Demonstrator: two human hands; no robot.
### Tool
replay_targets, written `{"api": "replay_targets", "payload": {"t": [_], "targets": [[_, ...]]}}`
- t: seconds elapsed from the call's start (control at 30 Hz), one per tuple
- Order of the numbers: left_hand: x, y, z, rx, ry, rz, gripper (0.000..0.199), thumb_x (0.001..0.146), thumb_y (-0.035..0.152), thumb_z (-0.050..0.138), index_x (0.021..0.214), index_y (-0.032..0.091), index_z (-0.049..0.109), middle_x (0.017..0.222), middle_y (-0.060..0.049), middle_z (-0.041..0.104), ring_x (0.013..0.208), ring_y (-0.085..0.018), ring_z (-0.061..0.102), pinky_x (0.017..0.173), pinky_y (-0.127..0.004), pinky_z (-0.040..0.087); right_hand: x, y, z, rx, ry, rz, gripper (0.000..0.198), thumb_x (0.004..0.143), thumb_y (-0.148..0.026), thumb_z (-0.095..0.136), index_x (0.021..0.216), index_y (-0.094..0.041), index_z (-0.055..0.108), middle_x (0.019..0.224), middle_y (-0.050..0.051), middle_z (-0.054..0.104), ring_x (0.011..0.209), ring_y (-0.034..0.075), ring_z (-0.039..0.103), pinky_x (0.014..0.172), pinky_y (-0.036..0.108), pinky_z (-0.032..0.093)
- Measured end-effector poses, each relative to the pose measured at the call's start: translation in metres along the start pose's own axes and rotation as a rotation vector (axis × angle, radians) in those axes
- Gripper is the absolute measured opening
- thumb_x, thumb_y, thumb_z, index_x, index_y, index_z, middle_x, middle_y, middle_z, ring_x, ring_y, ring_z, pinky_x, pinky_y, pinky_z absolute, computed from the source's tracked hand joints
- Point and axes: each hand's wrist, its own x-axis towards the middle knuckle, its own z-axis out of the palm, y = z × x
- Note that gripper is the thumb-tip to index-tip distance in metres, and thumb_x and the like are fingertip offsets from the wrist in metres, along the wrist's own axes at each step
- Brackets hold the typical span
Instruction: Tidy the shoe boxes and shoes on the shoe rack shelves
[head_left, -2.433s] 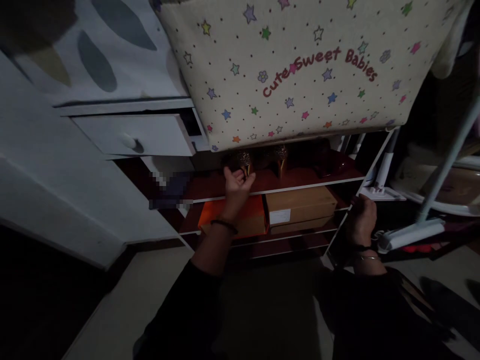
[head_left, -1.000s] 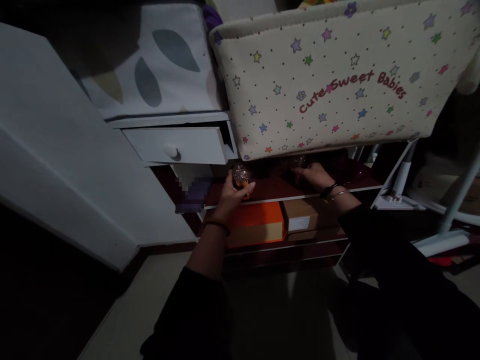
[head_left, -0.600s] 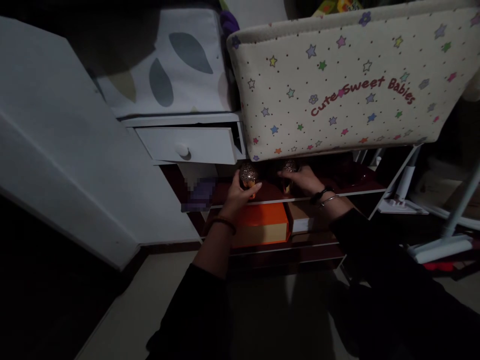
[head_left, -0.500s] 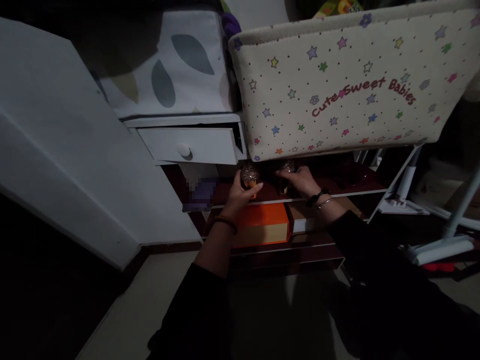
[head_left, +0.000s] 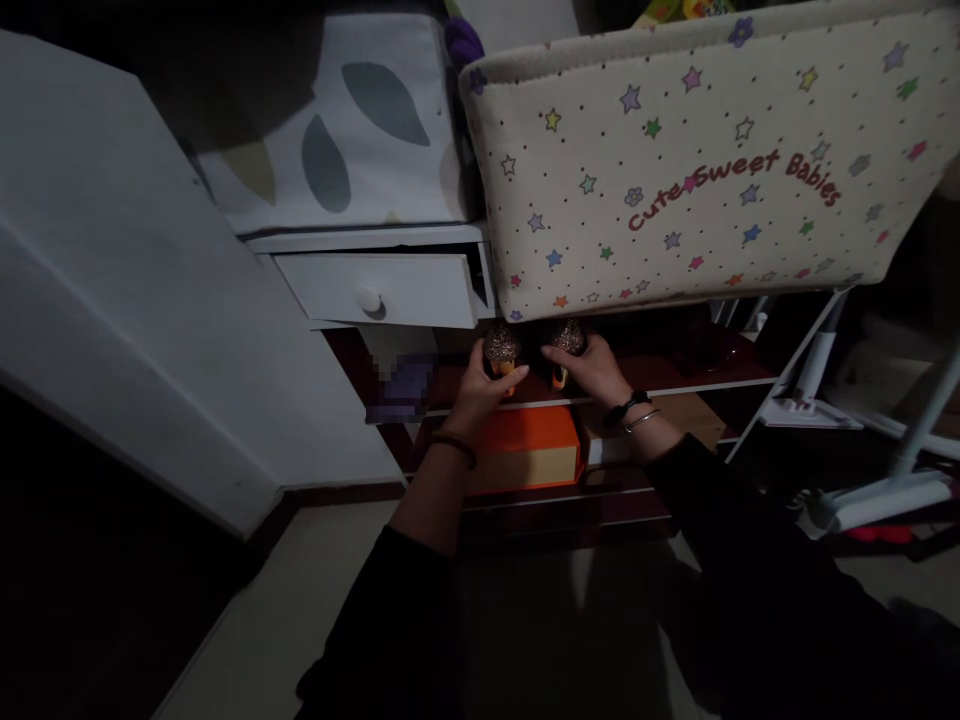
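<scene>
Two glittery shoes with orange-tan insides are side by side at the upper shelf, just beneath the star-print fabric bin. My left hand point(head_left: 481, 388) is closed on the left glittery shoe point(head_left: 503, 345), thumb across its near end. Around the right glittery shoe point(head_left: 568, 337) my right hand point(head_left: 596, 370) is closed, the thumb over its near side. Both shoes are small in view and dim, and the fingers partly cover them. A narrow gap separates the two shoes.
Above hangs the star-print fabric bin point(head_left: 690, 190), over the dark red shelf point(head_left: 645, 372). An orange box point(head_left: 525, 445) and a brown box point(head_left: 694, 418) lie on the tier below. At left is a slightly open white drawer point(head_left: 420, 290). A white stand point(head_left: 892, 500) is at right.
My right hand and its shoe have moved slightly left, closer to the other shoe. My left hand stays almost in place with its shoe.
</scene>
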Motion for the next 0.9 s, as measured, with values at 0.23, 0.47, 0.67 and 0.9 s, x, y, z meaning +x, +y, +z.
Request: {"api": "replay_targets", "payload": {"t": [0.23,0.47,0.67,0.9], "targets": [[0.001,0.001,0.006,0.052,0.035,-0.003,0.083,0.064,0.030,0.094,0.138,0.022,0.058,0.116,-0.008,0.076,0.113,-0.024,0.073,0.103,-0.040,0.057,-0.007,0.016,0.000,0.179,-0.088,0.023,0.075,0.065,-0.059,0.093,0.123,-0.023,0.062,0.121,0.011,0.077,0.110,0.028,0.071,0.105,0.045,0.057],[0.003,-0.004,0.006,0.048,0.020,-0.019,0.084,0.065,0.034,0.097,0.139,0.023,0.058,0.113,-0.006,0.076,0.101,-0.021,0.074,0.091,-0.035,0.060,-0.007,0.026,-0.003,0.173,-0.139,-0.023,0.073,0.066,-0.056,0.093,0.123,-0.024,0.062,0.123,0.009,0.076,0.112,0.026,0.070,0.106,0.042,0.057],[0.004,-0.003,0.005,0.033,0.002,-0.024,0.083,0.063,0.034,0.097,0.136,0.021,0.058,0.110,-0.005,0.075,0.099,-0.019,0.073,0.091,-0.032,0.059,-0.005,0.025,-0.007,0.210,-0.172,-0.009,0.072,0.065,-0.050,0.095,0.124,-0.022,0.063,0.126,0.010,0.076,0.115,0.028,0.071,0.106,0.045,0.057],[0.005,-0.003,0.008,0.051,-0.009,-0.058,0.088,0.063,0.034,0.097,0.139,0.021,0.055,0.112,-0.007,0.075,0.098,-0.020,0.072,0.088,-0.034,0.062,-0.006,0.025,-0.006,0.225,-0.169,0.031,0.073,0.063,-0.051,0.095,0.124,-0.025,0.063,0.122,0.007,0.078,0.113,0.027,0.072,0.102,0.043,0.060]]}}
